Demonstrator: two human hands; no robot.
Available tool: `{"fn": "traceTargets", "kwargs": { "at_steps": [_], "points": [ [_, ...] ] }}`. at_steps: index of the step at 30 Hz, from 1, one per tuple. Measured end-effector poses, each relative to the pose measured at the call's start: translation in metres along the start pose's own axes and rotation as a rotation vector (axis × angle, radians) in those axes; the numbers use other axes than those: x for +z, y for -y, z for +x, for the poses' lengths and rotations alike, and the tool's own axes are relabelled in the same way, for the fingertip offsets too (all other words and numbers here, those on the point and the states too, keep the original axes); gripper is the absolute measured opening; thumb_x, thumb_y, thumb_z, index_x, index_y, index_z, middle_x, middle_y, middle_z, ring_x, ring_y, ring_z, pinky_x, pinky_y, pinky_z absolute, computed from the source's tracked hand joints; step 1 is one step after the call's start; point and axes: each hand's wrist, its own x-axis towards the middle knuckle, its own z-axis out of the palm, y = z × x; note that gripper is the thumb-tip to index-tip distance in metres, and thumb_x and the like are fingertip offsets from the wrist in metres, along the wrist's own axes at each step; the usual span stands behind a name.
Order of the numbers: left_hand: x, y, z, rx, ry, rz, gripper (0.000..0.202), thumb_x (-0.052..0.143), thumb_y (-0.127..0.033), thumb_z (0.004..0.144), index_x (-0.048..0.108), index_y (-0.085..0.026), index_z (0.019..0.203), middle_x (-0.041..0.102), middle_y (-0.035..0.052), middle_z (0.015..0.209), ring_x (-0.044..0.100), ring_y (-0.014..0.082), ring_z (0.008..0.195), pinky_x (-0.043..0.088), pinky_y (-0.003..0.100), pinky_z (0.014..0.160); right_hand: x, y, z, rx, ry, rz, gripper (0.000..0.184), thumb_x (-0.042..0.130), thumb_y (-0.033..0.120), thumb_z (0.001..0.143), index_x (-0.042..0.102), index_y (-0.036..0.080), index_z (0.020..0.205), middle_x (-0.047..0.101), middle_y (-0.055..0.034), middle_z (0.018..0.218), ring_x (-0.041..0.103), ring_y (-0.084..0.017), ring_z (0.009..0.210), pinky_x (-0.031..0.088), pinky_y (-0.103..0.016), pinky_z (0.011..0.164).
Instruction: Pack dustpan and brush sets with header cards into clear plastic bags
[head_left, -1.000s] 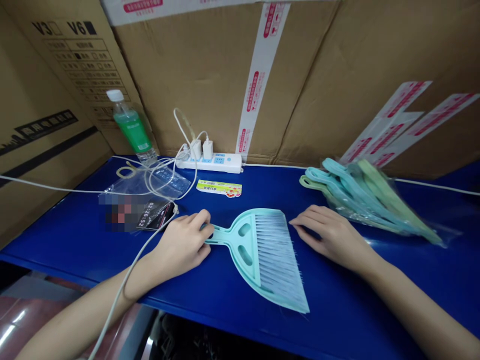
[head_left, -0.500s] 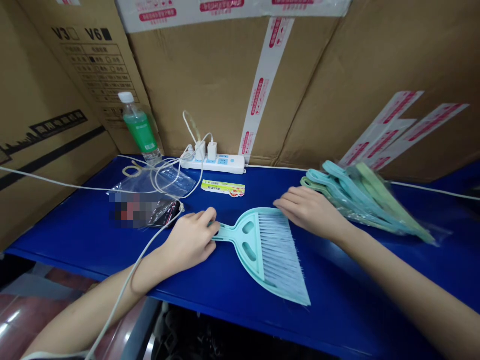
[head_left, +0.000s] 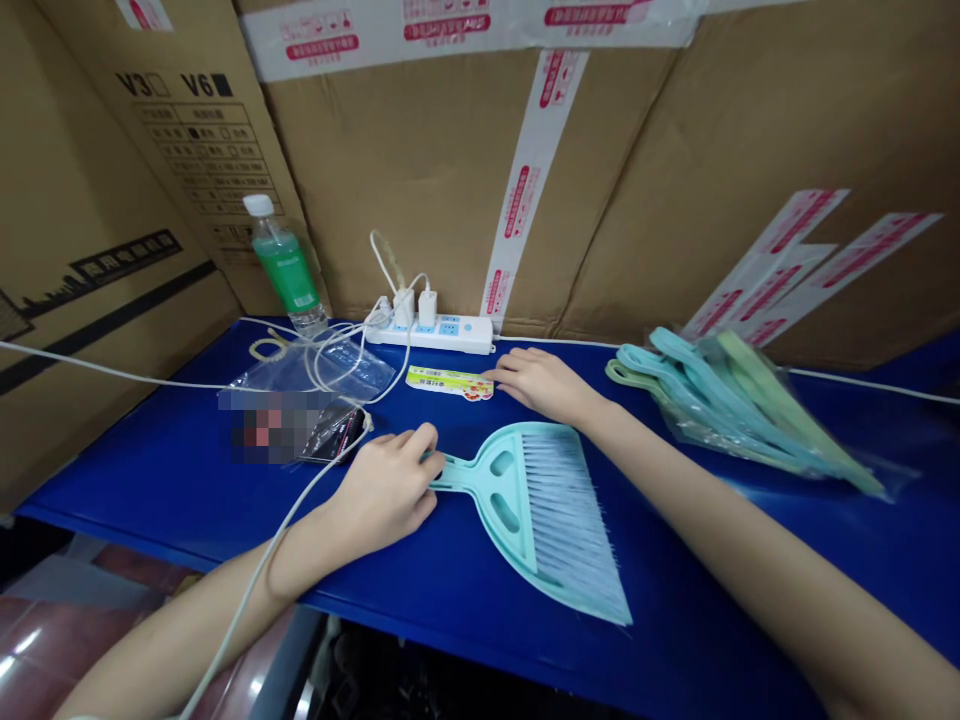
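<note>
The left hand [head_left: 391,490] has its grip clamped on the handle [head_left: 466,477] of a turquoise plastic dustpan-and-brush set [head_left: 534,515], flat on the blue bench [head_left: 720,610]. The right hand [head_left: 547,387] reaches a yellow-and-white printed card [head_left: 448,382]; whether its grip pinches, I cannot tell.

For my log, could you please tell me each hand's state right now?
Left hand: closed, holding the turquoise brush set by its handle.
Right hand: outstretched at the yellow label card; whether it grips it cannot be told.
</note>
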Motion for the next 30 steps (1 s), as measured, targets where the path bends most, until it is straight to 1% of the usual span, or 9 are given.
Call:
{"fn": "traceTargets", "kwargs": {
  "at_steps": [3, 6, 11, 15, 17, 20, 24, 28, 30],
  "points": [
    [0.000, 0.000, 0.000, 0.009, -0.016, -0.005, 0.009, 0.056, -0.010, 0.071, 0.060, -0.017, 0.075, 0.058, 0.0050, 0.090, 0.058, 0.0165, 0.062, 0.047, 0.030, 0.055, 0.004, 0.000, 0.005, -0.003, 0.006, 0.038, 0.025, 0.049, 0.013, 0.093, 0.072, 0.021, 0.101, 0.069, -0.0077, 0.087, 0.059, -0.021, 0.080, 0.039, -0.031, 0.068],
    [0.000, 0.000, 0.000, 0.014, -0.037, 0.001, 0.009, 0.056, -0.010, 0.070, 0.060, -0.017, 0.075, 0.059, 0.0052, 0.090, 0.058, 0.0165, 0.061, 0.047, 0.031, 0.054, 0.007, 0.002, 0.009, 0.000, 0.001, 0.069, 0.025, 0.049, 0.014, 0.094, 0.073, 0.021, 0.094, 0.069, -0.0074, 0.087, 0.059, -0.020, 0.082, 0.039, -0.031, 0.069],
    [0.000, 0.000, 0.000, 0.020, -0.062, 0.008, 0.008, 0.058, -0.010, 0.069, 0.059, -0.017, 0.073, 0.060, 0.0047, 0.088, 0.058, 0.0163, 0.060, 0.046, 0.030, 0.054, 0.008, 0.004, 0.010, 0.016, -0.013, 0.121, 0.025, 0.048, 0.016, 0.095, 0.072, 0.020, 0.088, 0.070, -0.0077, 0.085, 0.061, -0.020, 0.081, 0.041, -0.031, 0.071],
    [-0.001, 0.000, 0.001, 0.009, -0.033, 0.015, 0.008, 0.058, -0.010, 0.069, 0.059, -0.017, 0.073, 0.060, 0.0047, 0.090, 0.059, 0.0163, 0.061, 0.047, 0.030, 0.055, 0.009, 0.004, 0.010, 0.037, -0.022, 0.169, 0.021, 0.050, 0.019, 0.095, 0.069, 0.019, 0.086, 0.071, -0.0080, 0.087, 0.063, -0.020, 0.083, 0.042, -0.031, 0.074],
    [-0.001, 0.000, 0.001, 0.006, -0.023, 0.016, 0.008, 0.058, -0.010, 0.069, 0.059, -0.017, 0.073, 0.060, 0.0046, 0.090, 0.059, 0.0164, 0.062, 0.046, 0.030, 0.056, 0.009, 0.003, 0.010, 0.053, -0.026, 0.190, 0.020, 0.050, 0.019, 0.094, 0.068, 0.018, 0.084, 0.071, -0.0079, 0.086, 0.063, -0.020, 0.083, 0.043, -0.031, 0.074],
    [0.000, 0.000, 0.000, 0.015, -0.039, 0.010, 0.008, 0.057, -0.010, 0.070, 0.059, -0.017, 0.074, 0.059, 0.0047, 0.089, 0.059, 0.0165, 0.062, 0.047, 0.030, 0.055, 0.007, 0.002, 0.011, 0.081, -0.035, 0.213, 0.021, 0.048, 0.015, 0.093, 0.065, 0.018, 0.083, 0.071, -0.0083, 0.087, 0.064, -0.020, 0.082, 0.043, -0.031, 0.074],
    [0.002, 0.000, 0.000, 0.018, -0.042, 0.019, 0.009, 0.056, -0.010, 0.070, 0.059, -0.017, 0.073, 0.059, 0.0047, 0.089, 0.059, 0.0161, 0.061, 0.046, 0.029, 0.054, -0.009, 0.003, 0.003, 0.095, -0.047, 0.234, 0.019, 0.046, 0.013, 0.090, 0.062, 0.018, 0.081, 0.070, -0.0068, 0.079, 0.062, -0.019, 0.073, 0.043, -0.030, 0.069],
    [0.001, 0.001, 0.000, 0.018, -0.043, 0.020, 0.008, 0.057, -0.010, 0.070, 0.059, -0.017, 0.073, 0.058, 0.0049, 0.090, 0.059, 0.0161, 0.061, 0.047, 0.029, 0.054, -0.035, 0.012, -0.018, 0.071, -0.048, 0.238, 0.022, 0.043, 0.015, 0.089, 0.058, 0.020, 0.074, 0.063, -0.0046, 0.068, 0.057, -0.018, 0.064, 0.042, -0.030, 0.064],
    [0.001, 0.001, 0.000, 0.016, -0.045, 0.006, 0.008, 0.057, -0.010, 0.071, 0.059, -0.017, 0.074, 0.057, 0.0051, 0.090, 0.058, 0.0162, 0.062, 0.047, 0.030, 0.055, -0.050, 0.020, -0.032, 0.034, -0.043, 0.228, 0.026, 0.039, 0.015, 0.090, 0.056, 0.021, 0.071, 0.061, -0.0033, 0.065, 0.054, -0.017, 0.061, 0.042, -0.030, 0.062]
  ]
}}
